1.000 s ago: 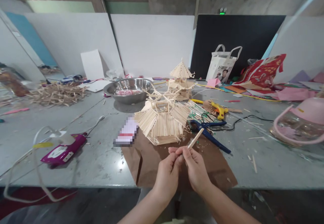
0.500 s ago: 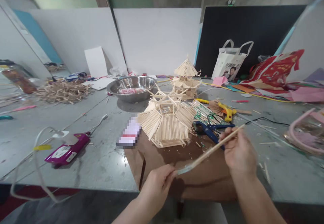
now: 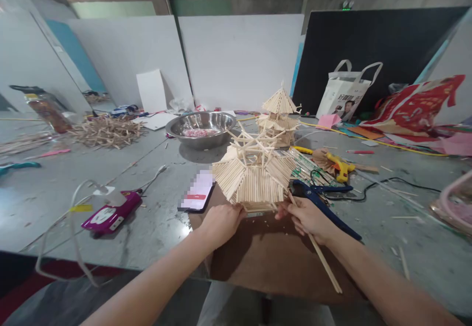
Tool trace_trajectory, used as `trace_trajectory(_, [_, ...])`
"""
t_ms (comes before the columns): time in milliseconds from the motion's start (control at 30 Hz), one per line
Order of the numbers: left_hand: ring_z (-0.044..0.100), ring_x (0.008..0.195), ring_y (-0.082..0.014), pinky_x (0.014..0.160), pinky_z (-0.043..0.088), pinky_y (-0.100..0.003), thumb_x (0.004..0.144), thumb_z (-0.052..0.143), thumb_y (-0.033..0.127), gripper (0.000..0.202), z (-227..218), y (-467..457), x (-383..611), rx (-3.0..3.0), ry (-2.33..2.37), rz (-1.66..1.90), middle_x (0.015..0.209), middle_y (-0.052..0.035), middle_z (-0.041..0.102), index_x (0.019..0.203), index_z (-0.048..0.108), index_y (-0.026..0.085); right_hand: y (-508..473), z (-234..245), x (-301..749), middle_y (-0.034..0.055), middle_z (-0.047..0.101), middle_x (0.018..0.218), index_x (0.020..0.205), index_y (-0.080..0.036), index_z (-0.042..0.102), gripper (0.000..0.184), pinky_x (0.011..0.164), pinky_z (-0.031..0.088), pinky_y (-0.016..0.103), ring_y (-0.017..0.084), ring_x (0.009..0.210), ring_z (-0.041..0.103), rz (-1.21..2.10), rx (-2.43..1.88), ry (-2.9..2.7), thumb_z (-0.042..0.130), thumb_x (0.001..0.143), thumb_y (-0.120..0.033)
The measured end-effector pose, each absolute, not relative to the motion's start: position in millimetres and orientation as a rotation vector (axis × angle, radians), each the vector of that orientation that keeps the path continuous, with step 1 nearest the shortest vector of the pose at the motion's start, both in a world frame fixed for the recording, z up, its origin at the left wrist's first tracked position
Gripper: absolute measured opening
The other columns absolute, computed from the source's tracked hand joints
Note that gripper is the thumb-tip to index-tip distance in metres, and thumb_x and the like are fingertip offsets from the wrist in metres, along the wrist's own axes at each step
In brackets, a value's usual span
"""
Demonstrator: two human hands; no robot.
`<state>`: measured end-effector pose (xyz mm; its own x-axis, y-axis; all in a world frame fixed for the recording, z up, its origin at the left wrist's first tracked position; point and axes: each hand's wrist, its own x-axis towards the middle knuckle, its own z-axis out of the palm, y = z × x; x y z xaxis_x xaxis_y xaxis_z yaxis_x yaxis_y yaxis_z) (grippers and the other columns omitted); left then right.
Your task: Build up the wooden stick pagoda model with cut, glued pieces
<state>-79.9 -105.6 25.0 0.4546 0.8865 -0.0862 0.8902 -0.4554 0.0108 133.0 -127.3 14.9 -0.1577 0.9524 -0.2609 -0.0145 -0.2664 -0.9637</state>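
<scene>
A model pavilion of pale wooden sticks (image 3: 261, 183) stands on a brown board (image 3: 254, 262), its roof panels sloping outward below an open lattice top. My left hand (image 3: 223, 225) is closed at the model's lower front left edge, fingertips against the base. My right hand (image 3: 308, 218) grips a pair of long wooden chopsticks (image 3: 326, 264), which slant from the model's front right corner down toward me. Its fingertips are close to the base there; whether they touch it is hard to tell. Blue-handled cutters (image 3: 328, 213) lie just right of this hand.
Behind stand a finished-looking stick tower (image 3: 279, 112) and a steel bowl (image 3: 202, 136). A yellow glue gun (image 3: 341, 167) and wrapped sticks (image 3: 309, 168) lie to the right. Leftward are a phone (image 3: 197, 193), a purple power bank (image 3: 110, 215) with cables, and a stick pile (image 3: 106, 132).
Both hands have moved from in front of the model up to its base. The chopsticks now point down toward me, and the clear wrapping at their end is no longer seen.
</scene>
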Motion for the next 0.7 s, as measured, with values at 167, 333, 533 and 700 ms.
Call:
trace_trajectory(167, [0.062, 0.079, -0.0262, 0.065, 0.046, -0.036, 0.084, 0.027, 0.031, 0.032, 23, -82, -66, 2.613, 1.626, -0.062, 0.083, -0.0123, 0.065, 0.095, 0.054, 0.017, -107, 17, 141, 0.0048, 0.066, 0.079, 0.079, -0.015, 0.055, 0.012, 0.03, 0.034, 0.018, 0.001, 0.026, 0.036, 1.493, -1.338, -1.108, 0.047, 0.076, -0.025])
trace_trajectory(333, [0.06, 0.085, -0.0253, 0.067, 0.045, -0.034, 0.081, 0.034, 0.03, 0.034, 22, -60, -49, 2.54, 1.653, -0.041, 0.094, -0.012, 0.063, 0.111, 0.045, 0.018, -83, 17, 145, 0.0074, 0.063, 0.09, 0.081, -0.016, 0.06, 0.013, 0.042, 0.043, 0.016, 0.009, 0.06, 0.059, 1.361, -1.393, -1.05, 0.049, 0.077, -0.022])
trace_trajectory(533, [0.06, 0.08, -0.0233, 0.064, 0.043, -0.03, 0.081, 0.034, 0.034, 0.029, 22, -79, -70, 2.576, 1.611, -0.057, 0.088, -0.0085, 0.064, 0.1, 0.051, 0.02, -76, 6, 147, 0.0058, 0.062, 0.073, 0.076, -0.015, 0.061, 0.015, 0.045, 0.043, 0.015, 0.01, 0.063, 0.058, 1.325, -1.397, -1.087, 0.052, 0.075, -0.026])
trace_trajectory(700, [0.059, 0.07, -0.0189, 0.057, 0.038, -0.025, 0.08, 0.033, 0.033, 0.028, 36, -108, -127, 2.467, 1.619, -0.196, 0.075, -0.0041, 0.064, 0.076, 0.057, 0.021, -81, -2, 150, 0.0028, 0.059, 0.063, 0.065, -0.014, 0.059, 0.028, 0.041, 0.04, 0.017, 0.008, 0.049, 0.053, 1.382, -1.323, -1.134, 0.052, 0.073, -0.04])
